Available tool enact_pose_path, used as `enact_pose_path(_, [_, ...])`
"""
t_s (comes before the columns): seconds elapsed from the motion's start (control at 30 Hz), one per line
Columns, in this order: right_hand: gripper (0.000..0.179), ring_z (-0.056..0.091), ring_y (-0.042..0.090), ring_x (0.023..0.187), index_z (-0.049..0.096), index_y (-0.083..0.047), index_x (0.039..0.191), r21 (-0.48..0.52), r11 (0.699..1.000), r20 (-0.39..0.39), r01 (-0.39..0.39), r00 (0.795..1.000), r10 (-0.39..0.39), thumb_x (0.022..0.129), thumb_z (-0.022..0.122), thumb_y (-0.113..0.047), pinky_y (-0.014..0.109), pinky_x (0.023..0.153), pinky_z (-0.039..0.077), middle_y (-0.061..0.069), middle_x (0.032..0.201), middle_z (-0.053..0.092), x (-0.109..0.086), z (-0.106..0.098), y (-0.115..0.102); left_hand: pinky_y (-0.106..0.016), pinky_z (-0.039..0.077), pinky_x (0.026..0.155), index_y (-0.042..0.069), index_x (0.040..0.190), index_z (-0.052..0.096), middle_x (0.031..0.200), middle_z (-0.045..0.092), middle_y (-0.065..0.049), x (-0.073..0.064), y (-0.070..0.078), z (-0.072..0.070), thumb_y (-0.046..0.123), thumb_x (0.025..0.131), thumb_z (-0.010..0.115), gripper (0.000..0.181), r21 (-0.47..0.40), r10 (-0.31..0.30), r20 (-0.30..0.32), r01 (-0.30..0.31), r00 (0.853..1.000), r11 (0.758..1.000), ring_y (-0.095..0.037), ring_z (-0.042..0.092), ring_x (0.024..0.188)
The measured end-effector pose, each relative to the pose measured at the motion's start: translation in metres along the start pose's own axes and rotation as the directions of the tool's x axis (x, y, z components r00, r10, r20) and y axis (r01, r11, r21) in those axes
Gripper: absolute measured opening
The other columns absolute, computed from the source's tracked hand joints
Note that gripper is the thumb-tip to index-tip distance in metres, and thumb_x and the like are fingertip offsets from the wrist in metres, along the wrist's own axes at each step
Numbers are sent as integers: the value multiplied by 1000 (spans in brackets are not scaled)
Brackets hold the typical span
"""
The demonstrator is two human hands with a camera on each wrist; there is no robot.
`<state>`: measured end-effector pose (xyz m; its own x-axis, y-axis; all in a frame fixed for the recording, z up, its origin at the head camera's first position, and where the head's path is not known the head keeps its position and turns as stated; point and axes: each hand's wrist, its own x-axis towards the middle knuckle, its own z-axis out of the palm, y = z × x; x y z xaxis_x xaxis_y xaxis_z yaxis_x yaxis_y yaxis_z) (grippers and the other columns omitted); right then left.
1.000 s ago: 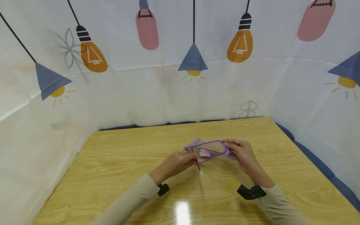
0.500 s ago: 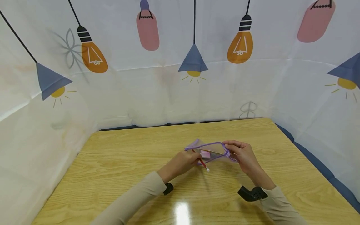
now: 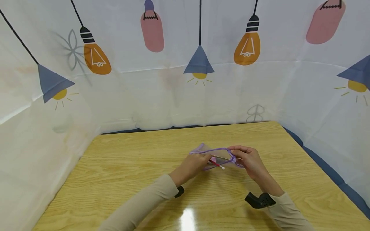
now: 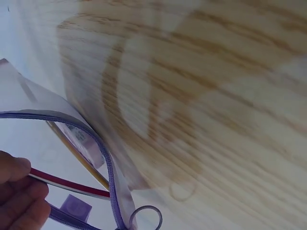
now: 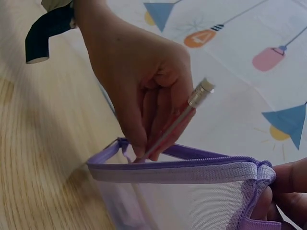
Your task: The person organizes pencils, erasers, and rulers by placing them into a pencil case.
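My left hand (image 3: 190,165) pinches a red pencil (image 5: 175,124) with a white eraser on its upper end. The pencil slants down into the open mouth of a mesh zipper pouch (image 5: 206,196) with purple edging. At the pouch's right end my right hand (image 3: 249,160) grips the zipper corner between thumb and fingers. Inside lie a gold-coloured stick (image 4: 79,155), perhaps another pencil, and a small pink block (image 3: 213,159), partly hidden by my left hand. The lower tip of the red pencil is behind the zipper edge in the left wrist view.
A light wood table (image 3: 130,166) carries the pouch. A metal ring (image 4: 146,218) hangs at the pouch's zipper end. Behind stands a white curtain (image 3: 167,93) printed with lamps and bulbs. Each wrist bears a black camera mount (image 3: 260,200).
My left hand has moved right and over the pouch mouth, turning the pencil so its eraser end swings right and up. My right hand keeps its grip nearly in place.
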<state>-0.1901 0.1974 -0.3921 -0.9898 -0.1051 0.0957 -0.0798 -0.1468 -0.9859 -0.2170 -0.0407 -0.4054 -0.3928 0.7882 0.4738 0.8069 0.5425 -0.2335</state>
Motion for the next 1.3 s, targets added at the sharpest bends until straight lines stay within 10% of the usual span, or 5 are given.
enact_pose_path(1.3, [31, 60, 8, 76, 61, 18, 112, -182, 979, -33, 90, 995, -98, 96, 62, -9, 24, 62, 52, -4, 93, 70, -4, 8, -2, -21, 46, 47, 14, 74, 62, 68, 61, 3, 26, 20, 22, 8, 89, 69, 17, 216, -136, 49, 122, 990, 969, -9, 57, 57])
